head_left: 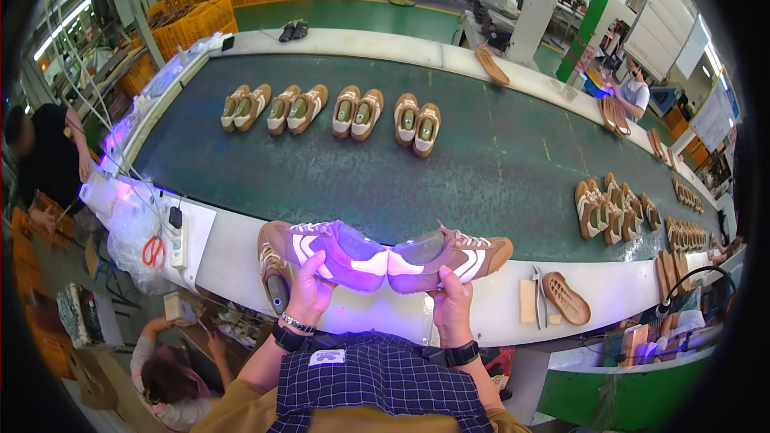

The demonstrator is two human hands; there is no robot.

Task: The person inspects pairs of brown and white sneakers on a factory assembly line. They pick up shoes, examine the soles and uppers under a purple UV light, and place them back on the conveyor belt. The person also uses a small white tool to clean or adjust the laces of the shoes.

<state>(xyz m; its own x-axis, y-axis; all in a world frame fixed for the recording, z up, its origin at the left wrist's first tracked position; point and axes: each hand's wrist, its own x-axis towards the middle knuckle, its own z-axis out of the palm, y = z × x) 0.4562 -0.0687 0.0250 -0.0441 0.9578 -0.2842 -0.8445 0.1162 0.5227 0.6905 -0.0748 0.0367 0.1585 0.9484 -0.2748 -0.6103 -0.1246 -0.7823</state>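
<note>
Two brown sneakers with white stripes are held up heel to heel over the white ledge of the belt, lit purple. My left hand (309,289) is closed round the left sneaker (341,250), its thumb on the side. In my right hand (451,305), thumb on the striped side, is the right sneaker (437,261). Their white heel patches meet in the middle, and the toes point outward. Beside my left hand, partly hidden by the left sneaker, another brown shoe (277,282) rests on the ledge.
Beyond the ledge, a dark green conveyor belt (305,172) carries several pairs of sneakers (357,116) and a cluster (609,212) at right. Pincers (541,297) and a brown sole (566,298) lie right; red-handled scissors (154,252) and a power strip (180,240) left. Other people work nearby.
</note>
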